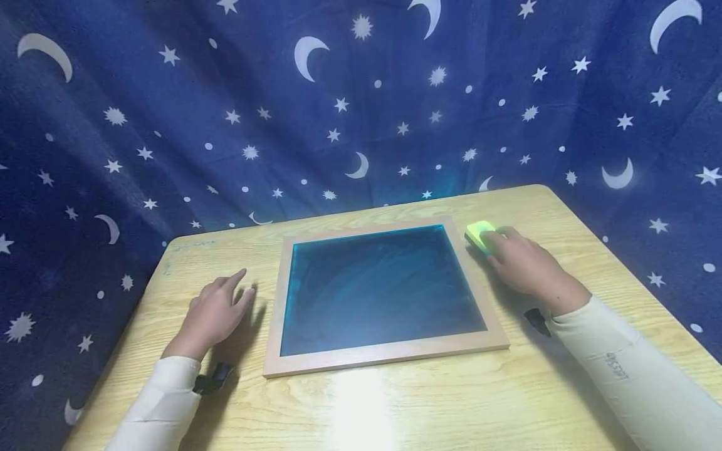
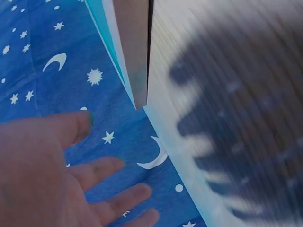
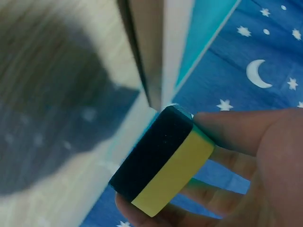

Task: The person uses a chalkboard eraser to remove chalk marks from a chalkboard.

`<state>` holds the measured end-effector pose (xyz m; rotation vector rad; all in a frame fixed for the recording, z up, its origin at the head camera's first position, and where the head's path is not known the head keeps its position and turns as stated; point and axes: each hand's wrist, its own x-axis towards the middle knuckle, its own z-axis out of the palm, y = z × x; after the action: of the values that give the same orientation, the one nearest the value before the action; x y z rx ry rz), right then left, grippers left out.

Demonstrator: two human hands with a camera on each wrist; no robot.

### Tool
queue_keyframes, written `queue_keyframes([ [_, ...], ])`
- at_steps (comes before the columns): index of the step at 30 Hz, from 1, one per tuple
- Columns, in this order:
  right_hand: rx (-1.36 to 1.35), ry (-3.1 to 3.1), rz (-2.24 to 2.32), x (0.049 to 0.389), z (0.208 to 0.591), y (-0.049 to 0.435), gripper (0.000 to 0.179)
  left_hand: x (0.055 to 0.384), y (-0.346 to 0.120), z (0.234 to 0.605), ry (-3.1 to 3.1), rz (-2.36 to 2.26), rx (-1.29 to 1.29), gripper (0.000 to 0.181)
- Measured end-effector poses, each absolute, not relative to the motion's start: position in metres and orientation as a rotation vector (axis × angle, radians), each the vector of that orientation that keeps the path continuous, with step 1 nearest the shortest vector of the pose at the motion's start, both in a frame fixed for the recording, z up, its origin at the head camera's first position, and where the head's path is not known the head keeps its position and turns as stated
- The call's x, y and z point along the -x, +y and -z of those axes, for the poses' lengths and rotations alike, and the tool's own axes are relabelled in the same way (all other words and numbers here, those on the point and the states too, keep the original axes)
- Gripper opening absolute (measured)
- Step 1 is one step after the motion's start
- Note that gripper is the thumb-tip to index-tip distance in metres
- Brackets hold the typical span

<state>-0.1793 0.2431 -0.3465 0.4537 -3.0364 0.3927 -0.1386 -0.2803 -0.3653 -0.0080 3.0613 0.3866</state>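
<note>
A small blackboard (image 1: 378,288) in a pale wooden frame lies flat on the table, its dark surface faintly smeared. Just beyond the frame's right side, my right hand (image 1: 521,263) holds a board eraser (image 1: 479,235) between thumb and fingers. In the right wrist view the eraser (image 3: 163,158) shows a yellow back and a black felt face turned toward the table. To the left of the board is my left hand (image 1: 211,310), fingers spread and holding nothing. The left wrist view shows that hand (image 2: 80,170) with its fingers loosely extended, near the frame's edge (image 2: 135,56).
The light wooden table (image 1: 429,401) has bluish smudges (image 1: 192,245) at its far left corner. A blue curtain (image 1: 383,113) with moons and stars hangs behind and along both sides. Dark straps (image 1: 213,379) hang at both wrists.
</note>
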Motion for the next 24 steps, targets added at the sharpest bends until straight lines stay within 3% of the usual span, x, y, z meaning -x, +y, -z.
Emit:
queue_keyframes([
  [14, -0.458, -3.083, -0.307, 0.189, 0.371, 0.242, 0.019, 0.137, -0.285, 0.373, 2.914, -0.348, -0.042, 0.08],
  [24, -0.411, -3.089, -0.252, 0.186, 0.374, 0.246, 0.032, 0.135, -0.282, 0.377, 2.908, -0.398, -0.03, 0.08],
])
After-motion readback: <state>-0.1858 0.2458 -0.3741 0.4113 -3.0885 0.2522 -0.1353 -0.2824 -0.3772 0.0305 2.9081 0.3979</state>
